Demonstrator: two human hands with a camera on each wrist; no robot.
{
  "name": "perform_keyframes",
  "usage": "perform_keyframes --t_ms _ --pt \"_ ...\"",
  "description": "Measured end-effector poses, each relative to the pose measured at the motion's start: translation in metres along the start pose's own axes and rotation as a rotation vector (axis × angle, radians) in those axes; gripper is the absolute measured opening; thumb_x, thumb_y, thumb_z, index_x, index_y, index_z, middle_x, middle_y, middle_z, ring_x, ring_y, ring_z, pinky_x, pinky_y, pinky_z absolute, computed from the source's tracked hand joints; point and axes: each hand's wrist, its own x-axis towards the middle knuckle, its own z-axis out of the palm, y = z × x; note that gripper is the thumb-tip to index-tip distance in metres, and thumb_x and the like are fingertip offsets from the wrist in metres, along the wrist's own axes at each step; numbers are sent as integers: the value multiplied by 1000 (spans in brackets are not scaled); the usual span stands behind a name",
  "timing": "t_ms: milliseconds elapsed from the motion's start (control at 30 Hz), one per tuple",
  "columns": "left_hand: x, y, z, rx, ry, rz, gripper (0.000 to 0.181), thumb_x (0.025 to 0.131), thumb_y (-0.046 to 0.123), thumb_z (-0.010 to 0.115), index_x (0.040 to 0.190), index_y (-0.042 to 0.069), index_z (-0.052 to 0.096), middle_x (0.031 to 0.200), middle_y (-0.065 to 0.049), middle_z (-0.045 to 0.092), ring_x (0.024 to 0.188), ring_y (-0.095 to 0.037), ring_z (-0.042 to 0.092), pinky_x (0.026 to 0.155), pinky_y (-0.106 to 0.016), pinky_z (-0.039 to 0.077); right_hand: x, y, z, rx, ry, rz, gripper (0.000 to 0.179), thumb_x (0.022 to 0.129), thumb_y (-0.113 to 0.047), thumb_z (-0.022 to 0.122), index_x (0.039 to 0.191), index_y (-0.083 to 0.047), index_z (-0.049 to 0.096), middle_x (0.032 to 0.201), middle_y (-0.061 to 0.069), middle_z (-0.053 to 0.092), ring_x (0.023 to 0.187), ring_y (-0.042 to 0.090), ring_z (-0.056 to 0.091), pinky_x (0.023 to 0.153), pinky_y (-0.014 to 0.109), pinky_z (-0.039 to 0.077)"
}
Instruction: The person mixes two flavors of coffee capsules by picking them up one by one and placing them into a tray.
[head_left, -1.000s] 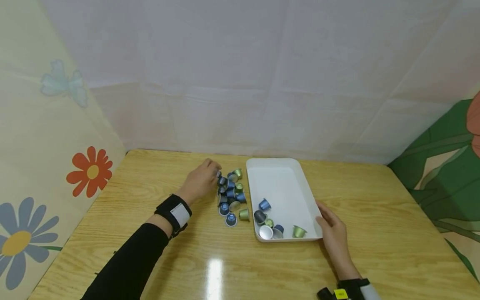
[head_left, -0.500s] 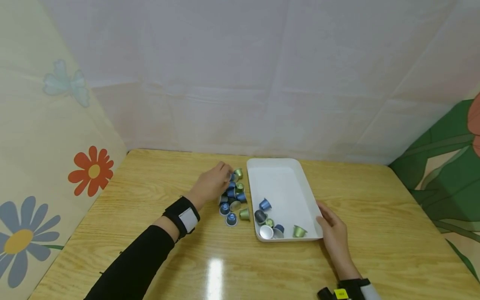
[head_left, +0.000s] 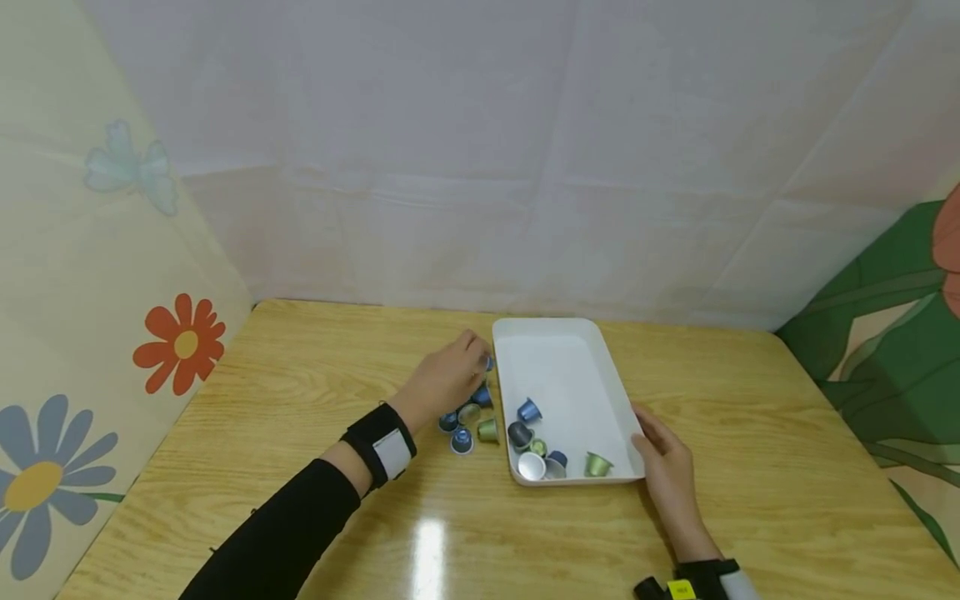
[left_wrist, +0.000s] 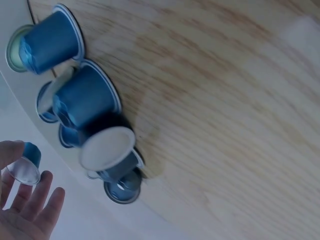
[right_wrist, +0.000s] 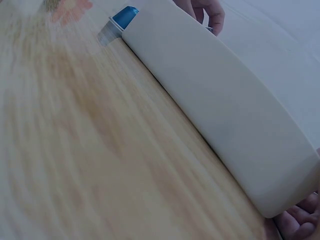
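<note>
My left hand [head_left: 444, 377] is over the pile of coffee capsules, close to the left rim of the white tray [head_left: 573, 367]. In the left wrist view its thumb and fingers pinch a blue coffee capsule [left_wrist: 33, 153] with a silver lid. Partly hidden under that hand, blue capsules [head_left: 462, 441] and a green capsule [head_left: 488, 430] lie on the table. My right hand [head_left: 667, 468] grips the tray by its near right corner, thumb at the rim. Inside the tray's near end are several capsules, among them a blue one [head_left: 529, 409] and a green one [head_left: 597, 463].
The wooden table [head_left: 750, 450] runs back to a white cloth backdrop [head_left: 480, 208]. Flower-printed panels [head_left: 82, 350] stand at both sides. In the right wrist view, the tray's pale side wall [right_wrist: 210, 100] rises from the tabletop.
My left hand has moved right across the capsule pile, from its far left side to near the tray's rim, covering more of the capsules. The right hand and tray have stayed put.
</note>
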Motion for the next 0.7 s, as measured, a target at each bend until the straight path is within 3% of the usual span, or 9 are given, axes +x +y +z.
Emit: perform_keyframes --t_ms 100,167,433,700 --pt "1 10 0 43 7 51 30 96 15 66 123 4 59 116 -10 59 87 -15 63 67 -23 55 0 0 0 1 5 -8 42 103 -8 46 145 -5 49 148 14 48 135 25 43 91 4 35" --pt "2 17 0 75 0 81 31 96 17 66 125 6 60 117 -9 60 90 -15 63 71 -23 55 0 1 0 7 7 -12 42 103 -8 46 145 -5 50 147 14 48 134 25 44 87 1 34" --pt "8 48 4 186 -49 156 34 95 26 68 128 14 64 118 -1 63 94 -10 63 71 -17 53 0 0 -1 2 8 -13 43 103 -8 46 145 -5 49 147 14 48 134 26 43 86 0 34" --pt "8 71 6 220 -112 211 34 98 27 65 130 18 64 120 2 65 105 -12 63 82 -24 54 1 0 0 -8 14 -15 42 103 -8 46 144 -5 51 146 14 49 134 25 45 89 3 35"
